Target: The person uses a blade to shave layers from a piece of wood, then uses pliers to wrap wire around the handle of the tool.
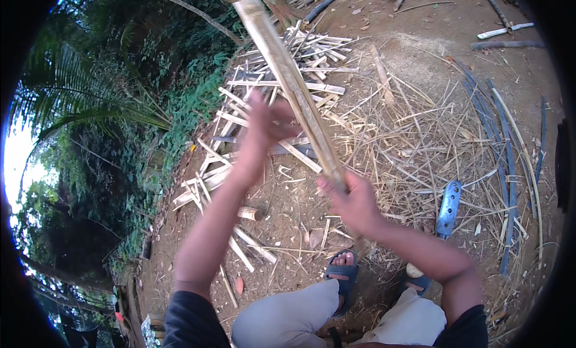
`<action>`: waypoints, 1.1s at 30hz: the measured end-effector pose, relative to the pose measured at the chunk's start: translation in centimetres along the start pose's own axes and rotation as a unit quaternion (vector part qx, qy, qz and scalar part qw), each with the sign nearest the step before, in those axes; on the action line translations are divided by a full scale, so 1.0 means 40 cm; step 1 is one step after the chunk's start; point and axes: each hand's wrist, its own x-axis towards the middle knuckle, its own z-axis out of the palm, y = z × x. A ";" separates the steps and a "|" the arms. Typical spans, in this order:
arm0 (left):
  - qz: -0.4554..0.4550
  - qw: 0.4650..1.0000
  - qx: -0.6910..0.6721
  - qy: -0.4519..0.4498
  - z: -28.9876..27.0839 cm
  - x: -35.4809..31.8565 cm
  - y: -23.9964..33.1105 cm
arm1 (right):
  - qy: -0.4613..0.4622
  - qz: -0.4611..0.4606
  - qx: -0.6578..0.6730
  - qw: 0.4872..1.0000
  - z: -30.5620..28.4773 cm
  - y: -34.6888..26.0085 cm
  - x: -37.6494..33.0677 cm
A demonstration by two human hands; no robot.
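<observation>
My right hand [354,207] is closed round the lower end of a long split bamboo length [292,84]. The bamboo slants up and away to the left, and its far end reaches the top edge of the view. Beside its middle is my left hand [267,123], blurred by motion. The left fingers are smeared and partly behind the bamboo, so I cannot tell whether they touch it. Beyond the hands lies a pile of split bamboo strips [252,84].
Thin shavings [414,138] litter the ground at right centre. A flat metal tool [449,204] with round holes lies near my right forearm. Long dark strips [510,186] lie farther right. A short bamboo piece [249,213] is below my left hand. Dense plants [138,108] fill the left side.
</observation>
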 end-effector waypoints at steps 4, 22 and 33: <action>-0.080 0.969 -0.131 -0.194 0.169 -0.052 -0.128 | -0.014 -0.009 0.025 1.000 0.069 0.113 -0.017; -0.447 0.787 -0.153 -0.397 0.140 -0.337 -0.689 | 0.275 0.444 -0.322 0.790 -0.448 0.550 -0.519; -0.497 0.738 -0.206 -0.408 0.203 -0.430 -0.790 | 0.315 0.343 0.299 0.833 -0.525 0.516 -0.460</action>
